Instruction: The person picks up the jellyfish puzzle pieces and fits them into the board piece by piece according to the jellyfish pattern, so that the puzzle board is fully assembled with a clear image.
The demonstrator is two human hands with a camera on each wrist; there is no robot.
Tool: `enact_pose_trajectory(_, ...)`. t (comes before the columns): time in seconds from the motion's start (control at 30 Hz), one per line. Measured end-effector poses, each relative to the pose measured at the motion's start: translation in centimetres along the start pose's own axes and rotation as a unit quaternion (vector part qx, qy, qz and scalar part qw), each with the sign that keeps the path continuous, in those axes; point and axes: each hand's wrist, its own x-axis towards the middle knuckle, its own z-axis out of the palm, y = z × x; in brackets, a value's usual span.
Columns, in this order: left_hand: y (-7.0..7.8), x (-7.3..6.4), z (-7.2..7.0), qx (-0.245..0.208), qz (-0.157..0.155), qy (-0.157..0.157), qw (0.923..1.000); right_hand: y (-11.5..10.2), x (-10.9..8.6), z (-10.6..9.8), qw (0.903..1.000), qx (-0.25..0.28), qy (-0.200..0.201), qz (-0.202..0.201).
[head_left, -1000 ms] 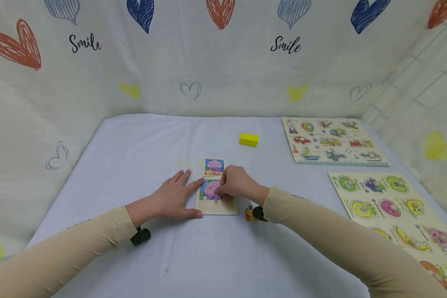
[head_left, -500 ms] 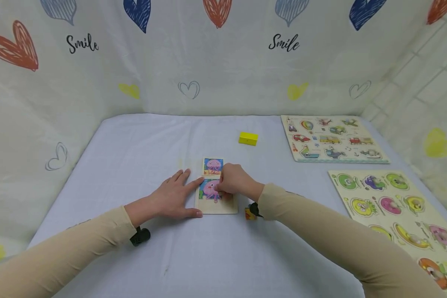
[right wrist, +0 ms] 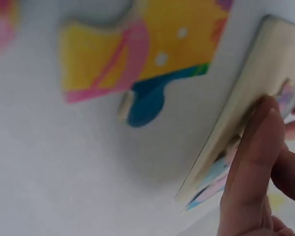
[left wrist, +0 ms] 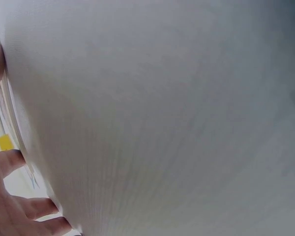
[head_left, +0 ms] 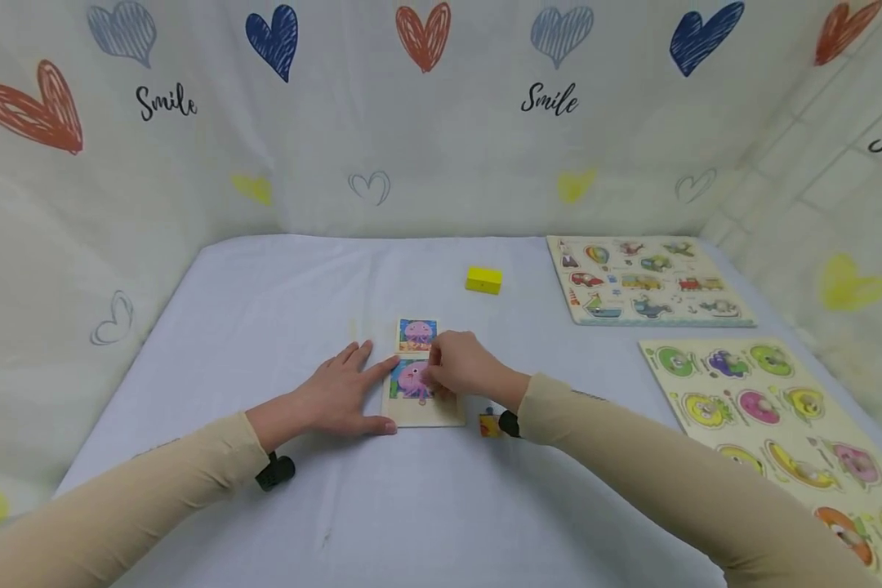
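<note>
A small wooden puzzle board (head_left: 404,413) lies mid-table, its pink octopus picture (head_left: 410,380) partly filled in. A matching octopus picture card (head_left: 416,335) sits just behind it. My left hand (head_left: 336,394) lies spread at the board's left side, index fingertip and thumb at its edge. Over the board's right half, my right hand (head_left: 465,364) has its fingers drawn together and pinches a small puzzle piece, mostly hidden by the fingers. A loose yellow puzzle piece (right wrist: 187,42) with a blue knob lies to the board's right, beside my right wrist.
A yellow block (head_left: 483,280) stands further back. At the right lie a vehicle puzzle board (head_left: 617,320) and, nearer, a fruit puzzle board (head_left: 661,367). A printed curtain (head_left: 456,147) hangs behind the white-covered table (head_left: 279,294).
The head view has tilted slightly, so everything sits a little lower in it. Both hands stay at the board, with only slight movement of the right fingers.
</note>
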Motion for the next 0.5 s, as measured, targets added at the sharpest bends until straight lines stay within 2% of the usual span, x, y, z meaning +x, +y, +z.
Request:
enact_pose_trajectory(0.13, 0.0, 0.1, 0.2, 0.002, -0.005, -0.003, 1.0000, 1.3, -1.1, -1.1, 0.9978, 0.053, -0.026, -0.030)
enact_pose_trajectory(0.23, 0.0, 0.1, 0.2, 0.002, -0.007, -0.002, 1.0000, 3.0, -2.1, -2.1, 0.9966, 0.064, -0.017, -0.050)
enact_pose_trajectory(0.33, 0.0, 0.1, 0.2, 0.002, -0.005, -0.001, 1.0000, 5.1, -3.1, -3.3, 0.9975, 0.041, 0.012, -0.057)
enact_pose_trajectory(0.5, -0.1, -0.1, 0.1, 0.006, -0.002, 0.004, 1.0000, 8.6, -5.0, -5.2, 0.9986, -0.002, 0.039, -0.036)
